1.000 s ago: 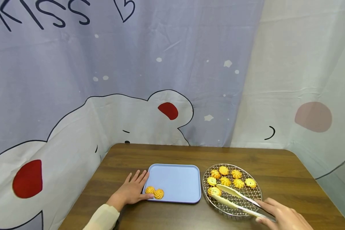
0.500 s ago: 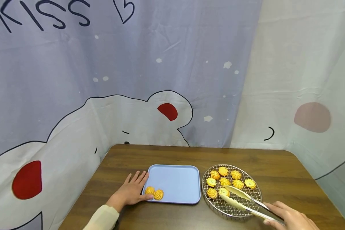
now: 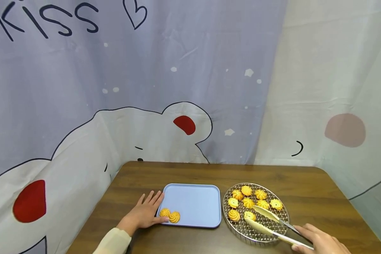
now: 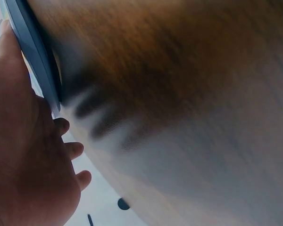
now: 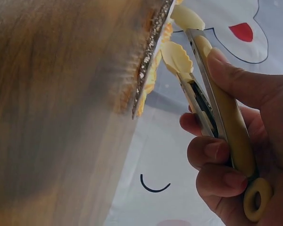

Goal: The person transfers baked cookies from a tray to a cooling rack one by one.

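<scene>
My right hand (image 3: 324, 240) grips a pair of metal tongs (image 3: 280, 228) with cream tips and handles. The tips are apart over the round wire rack (image 3: 246, 234), beside a pale piped cookie (image 3: 249, 216). To its left lies a swirled cookie (image 3: 234, 215). In the right wrist view, the thumb and curled fingers go round the tongs (image 5: 236, 136). My left hand (image 3: 141, 214) lies spread at the left edge of the light blue tray (image 3: 195, 206), its thumb over the rim. Two swirled cookies (image 3: 174, 217) sit in the tray's near left corner.
Several more cookies (image 3: 248, 203) lie on the rack. Both tray and rack stand on a brown wooden table (image 3: 177, 171), the rack to the tray's right. A printed curtain (image 3: 146, 134) hangs behind the table.
The tongs have moved right and slightly nearer, and the pale cookie by their tips has shifted the same way. The swirled cookie on the left has come into full view. My left hand stays put.
</scene>
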{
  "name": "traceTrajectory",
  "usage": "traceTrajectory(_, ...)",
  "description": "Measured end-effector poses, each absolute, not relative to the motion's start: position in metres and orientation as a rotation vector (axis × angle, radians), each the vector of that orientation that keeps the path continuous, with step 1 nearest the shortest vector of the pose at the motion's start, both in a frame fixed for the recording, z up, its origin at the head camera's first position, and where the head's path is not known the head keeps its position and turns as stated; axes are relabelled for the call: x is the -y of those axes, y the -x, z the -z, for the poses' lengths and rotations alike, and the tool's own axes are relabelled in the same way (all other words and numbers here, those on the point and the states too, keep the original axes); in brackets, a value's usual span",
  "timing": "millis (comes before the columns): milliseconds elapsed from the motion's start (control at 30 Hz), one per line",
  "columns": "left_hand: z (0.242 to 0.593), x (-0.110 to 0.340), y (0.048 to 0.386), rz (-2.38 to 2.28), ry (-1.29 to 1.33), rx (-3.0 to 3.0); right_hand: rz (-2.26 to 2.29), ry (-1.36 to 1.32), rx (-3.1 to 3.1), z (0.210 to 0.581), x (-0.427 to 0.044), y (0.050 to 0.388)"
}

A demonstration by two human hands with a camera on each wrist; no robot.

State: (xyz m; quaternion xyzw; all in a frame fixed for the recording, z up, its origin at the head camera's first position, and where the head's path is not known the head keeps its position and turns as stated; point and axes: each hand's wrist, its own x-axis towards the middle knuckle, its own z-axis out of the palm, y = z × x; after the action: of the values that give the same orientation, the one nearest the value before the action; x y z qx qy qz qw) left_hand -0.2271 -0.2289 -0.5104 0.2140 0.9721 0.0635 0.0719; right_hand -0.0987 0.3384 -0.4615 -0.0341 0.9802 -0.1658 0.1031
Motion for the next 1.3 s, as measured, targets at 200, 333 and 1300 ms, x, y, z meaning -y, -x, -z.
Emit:
traceTrajectory(200, 0.514, 0.231, 0.228, -0.231, -0.670, -2.929, 0.499, 0.098, -2.891, 0.458, -0.337, 0.096)
traceTrajectory(333, 0.518, 0.232, 0.228, -0.243, -0.686, -2.930, 0.497, 0.144, -2.917, 0.454, -0.332, 0.097)
traceTrajectory(1300, 0.511, 0.230, 0.227, -0.237, -0.637, -2.916, 0.447, 0.881, -3.307, 0.439, -0.228, 0.130)
